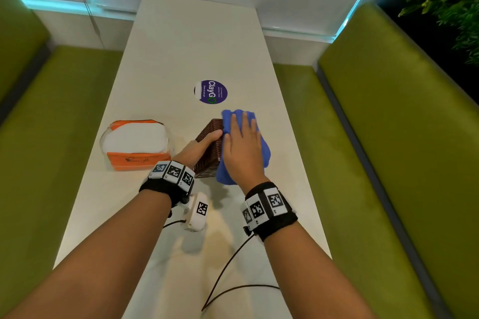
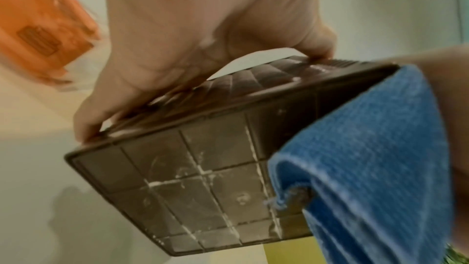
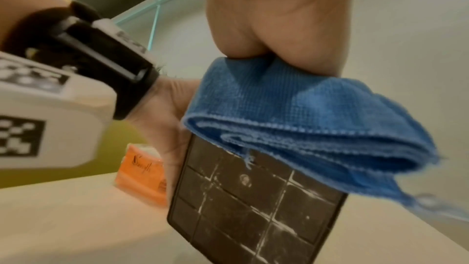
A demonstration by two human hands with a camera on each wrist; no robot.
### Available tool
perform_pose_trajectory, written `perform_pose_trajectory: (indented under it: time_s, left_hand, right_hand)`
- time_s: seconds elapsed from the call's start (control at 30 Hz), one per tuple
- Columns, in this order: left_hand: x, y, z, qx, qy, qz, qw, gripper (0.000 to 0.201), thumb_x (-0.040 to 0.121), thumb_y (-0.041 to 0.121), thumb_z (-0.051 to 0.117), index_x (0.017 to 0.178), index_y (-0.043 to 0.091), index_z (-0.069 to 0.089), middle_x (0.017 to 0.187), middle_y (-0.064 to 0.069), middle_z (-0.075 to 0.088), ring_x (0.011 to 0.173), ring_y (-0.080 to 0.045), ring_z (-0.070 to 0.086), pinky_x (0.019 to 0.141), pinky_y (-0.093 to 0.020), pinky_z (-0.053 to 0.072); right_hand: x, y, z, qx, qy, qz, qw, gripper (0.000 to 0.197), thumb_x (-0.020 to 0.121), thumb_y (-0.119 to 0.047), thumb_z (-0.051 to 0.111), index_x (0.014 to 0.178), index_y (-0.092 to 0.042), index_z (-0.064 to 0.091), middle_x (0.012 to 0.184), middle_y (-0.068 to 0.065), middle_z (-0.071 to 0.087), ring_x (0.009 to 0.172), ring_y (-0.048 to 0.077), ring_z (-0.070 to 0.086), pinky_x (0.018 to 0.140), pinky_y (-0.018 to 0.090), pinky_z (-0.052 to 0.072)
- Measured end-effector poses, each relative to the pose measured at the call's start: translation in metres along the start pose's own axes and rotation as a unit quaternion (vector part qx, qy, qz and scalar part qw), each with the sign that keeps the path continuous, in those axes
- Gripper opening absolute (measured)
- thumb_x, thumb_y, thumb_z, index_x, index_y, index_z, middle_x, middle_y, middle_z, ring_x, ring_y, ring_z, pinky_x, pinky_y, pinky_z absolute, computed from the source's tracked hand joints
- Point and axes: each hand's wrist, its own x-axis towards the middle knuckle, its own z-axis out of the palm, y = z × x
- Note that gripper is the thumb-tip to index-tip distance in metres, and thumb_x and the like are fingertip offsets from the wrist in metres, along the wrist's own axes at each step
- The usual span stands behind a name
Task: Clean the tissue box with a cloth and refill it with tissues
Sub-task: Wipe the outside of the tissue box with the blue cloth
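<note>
hidden: top opening of the tissue box (image 1: 210, 149) is out of sight in every view; its right side is covered by the cloth; right fingertips are cut off in the right wrist view.
blur: left wrist view is smeared, print on the orange tissue pack (image 1: 136, 144) is unreadable there.
tissue box: dark brown, woven-look ribbed sides, flat base moulded in a grid with whitish residue along the lines; tipped on its side and lifted off the table (image 1: 181, 41), base facing the person.
left hand (image 1: 199, 146): gripping the box, thumb on one edge and fingers across the ribbed side.
right hand (image 1: 242, 146): flat, fingers straight, pressing the cloth onto the box's right side.
cloth (image 1: 261, 153): blue microfibre, folded in layers, stitched edge, a loose thread hanging.
tissue pack: soft orange plastic, torn open, white tissues showing; on the table left of the box.
sticker (image 1: 211, 91): round, purple, reads "ClayGo".
benches (image 1: 375, 124): green padded.
</note>
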Motion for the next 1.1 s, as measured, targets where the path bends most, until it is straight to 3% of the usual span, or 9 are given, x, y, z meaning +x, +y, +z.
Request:
perform_pose_trajectory:
  time_s: [0.1, 0.2, 0.3, 0.37, 0.47, 0.63, 0.87, 1.0, 1.1]
  left_hand:
    - [-0.002, 0.003, 0.001, 0.033, 0.032, -0.002, 0.999, 0.053, 0.082, 0.056, 0.054, 0.110, 0.012, 0.058, 0.078, -0.002, 0.068, 0.070, -0.016, 0.063, 0.058, -0.026, 0.045]
    - [-0.014, 0.009, 0.002, 0.030, 0.049, -0.007, 0.998, 0.037, 0.092, 0.049, 0.044, 0.112, 0.018, 0.048, 0.046, 0.006, 0.065, 0.043, -0.009, 0.063, 0.039, -0.019, 0.045]
    - [-0.007, 0.005, 0.002, -0.006, 0.060, -0.012, 0.998, 0.053, 0.091, 0.050, 0.044, 0.129, 0.012, 0.048, 0.079, 0.000, 0.061, 0.062, -0.014, 0.053, 0.072, -0.025, 0.043]
    - [-0.001, 0.002, 0.000, -0.009, 0.057, -0.012, 0.998, 0.064, 0.087, 0.056, 0.048, 0.128, 0.006, 0.050, 0.083, 0.000, 0.058, 0.071, -0.013, 0.052, 0.082, -0.031, 0.038]
    - [-0.001, 0.000, -0.001, 0.014, 0.057, -0.018, 0.998, 0.085, 0.071, 0.070, 0.055, 0.126, 0.005, 0.056, 0.089, -0.003, 0.065, 0.081, -0.018, 0.061, 0.079, -0.032, 0.045]
    - [0.001, 0.002, 0.000, 0.034, 0.053, -0.003, 0.998, 0.075, 0.074, 0.068, 0.053, 0.120, 0.009, 0.060, 0.096, -0.006, 0.067, 0.082, -0.017, 0.060, 0.072, -0.030, 0.046]
    - [-0.002, 0.005, 0.001, -0.014, 0.049, -0.005, 0.999, 0.051, 0.086, 0.054, 0.050, 0.116, 0.013, 0.055, 0.076, 0.001, 0.062, 0.072, -0.013, 0.055, 0.057, -0.025, 0.039]
    - [-0.003, -0.001, 0.000, -0.048, 0.031, -0.019, 0.998, 0.041, 0.090, 0.049, 0.046, 0.097, 0.010, 0.057, 0.081, -0.002, 0.055, 0.064, -0.016, 0.059, 0.045, -0.023, 0.049]
    - [0.001, -0.006, -0.007, -0.088, -0.041, -0.010, 0.995, 0.090, 0.057, 0.067, 0.064, 0.127, 0.011, 0.054, 0.103, -0.010, 0.063, 0.082, -0.023, 0.063, 0.064, -0.031, 0.051]
  right_hand:
    - [0.003, 0.003, -0.003, 0.025, -0.018, -0.050, 0.998, 0.053, 0.102, -0.027, 0.027, 0.152, -0.021, 0.011, 0.162, 0.005, 0.006, 0.150, 0.023, 0.001, 0.122, 0.039, 0.003]
    - [0.017, 0.015, -0.004, 0.072, -0.004, 0.041, 0.997, 0.050, 0.101, -0.028, 0.027, 0.150, -0.020, 0.019, 0.158, 0.009, 0.020, 0.145, 0.027, 0.020, 0.117, 0.044, 0.022]
    - [0.030, 0.021, -0.008, 0.211, -0.012, 0.156, 0.965, 0.043, 0.101, -0.024, 0.029, 0.143, -0.013, 0.033, 0.141, 0.015, 0.045, 0.129, 0.033, 0.044, 0.103, 0.042, 0.038]
    - [0.032, 0.017, -0.009, 0.166, -0.022, 0.161, 0.973, 0.043, 0.102, -0.022, 0.029, 0.143, -0.010, 0.031, 0.143, 0.015, 0.041, 0.131, 0.033, 0.040, 0.106, 0.041, 0.036]
    - [0.021, 0.002, -0.005, 0.034, -0.006, 0.074, 0.997, 0.050, 0.102, -0.023, 0.028, 0.150, -0.010, 0.018, 0.156, 0.015, 0.020, 0.144, 0.031, 0.019, 0.118, 0.040, 0.020]
    - [0.004, -0.002, -0.002, 0.035, -0.025, -0.046, 0.998, 0.054, 0.101, -0.029, 0.027, 0.152, -0.022, 0.011, 0.162, 0.003, 0.005, 0.150, 0.020, -0.002, 0.121, 0.038, 0.000]
    - [0.026, 0.023, -0.009, 0.193, -0.026, 0.095, 0.976, 0.049, 0.099, -0.031, 0.032, 0.148, -0.022, 0.026, 0.150, 0.007, 0.036, 0.136, 0.027, 0.038, 0.111, 0.044, 0.035]
    - [0.027, 0.029, -0.024, 0.361, -0.099, 0.145, 0.916, 0.047, 0.102, -0.027, 0.032, 0.149, -0.021, 0.028, 0.149, 0.006, 0.041, 0.136, 0.024, 0.040, 0.114, 0.036, 0.031]
    - [0.021, 0.035, -0.033, 0.448, -0.127, 0.173, 0.868, 0.046, 0.101, -0.035, 0.034, 0.145, -0.023, 0.036, 0.139, 0.008, 0.052, 0.124, 0.026, 0.052, 0.108, 0.041, 0.042]
